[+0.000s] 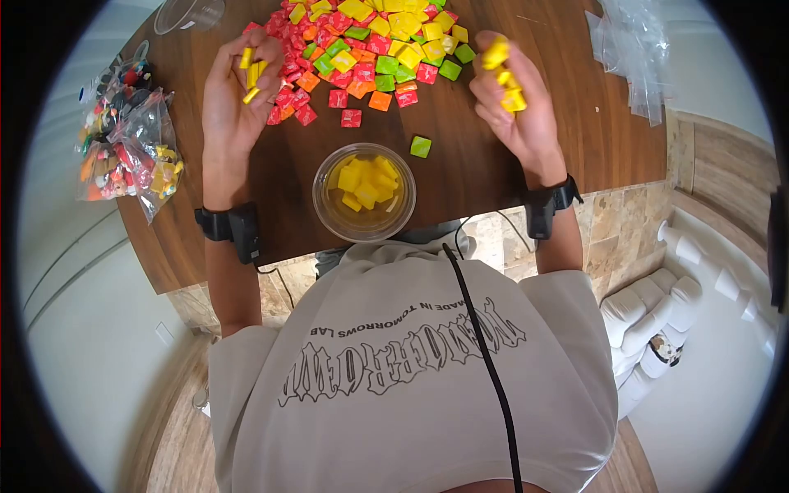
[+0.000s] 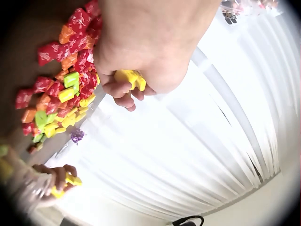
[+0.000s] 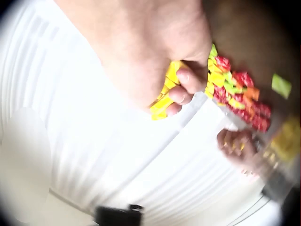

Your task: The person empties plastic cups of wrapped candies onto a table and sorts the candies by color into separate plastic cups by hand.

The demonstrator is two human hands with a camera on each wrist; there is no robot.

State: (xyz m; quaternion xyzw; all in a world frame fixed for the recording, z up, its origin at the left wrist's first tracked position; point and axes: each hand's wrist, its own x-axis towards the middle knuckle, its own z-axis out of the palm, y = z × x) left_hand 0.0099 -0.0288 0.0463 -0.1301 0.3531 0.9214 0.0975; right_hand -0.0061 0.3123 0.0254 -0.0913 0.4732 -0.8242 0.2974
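My left hand (image 1: 233,99) is raised over the left side of the table, its fingers curled round several yellow wrapped candies (image 2: 130,79). On the right, my right hand (image 1: 526,111) grips more yellow wrapped candies (image 3: 167,94), which stick out between the fingers and palm. Between the hands, near the table's front edge, stands a clear round plastic tub (image 1: 322,215) with yellow candies (image 1: 364,182) inside. Beyond it spreads a mixed pile of red, orange, green and yellow candies (image 1: 362,70), with the yellow ones mostly on top at the back. Both hands are apart from the tub.
A single green candy (image 1: 421,146) lies right of the tub. Plastic bags of small colourful figures (image 1: 131,148) sit at the left edge. Another clear container (image 1: 191,12) stands at the back left, and flattened clear bags (image 1: 637,57) lie at the right of the wooden table (image 1: 592,156).
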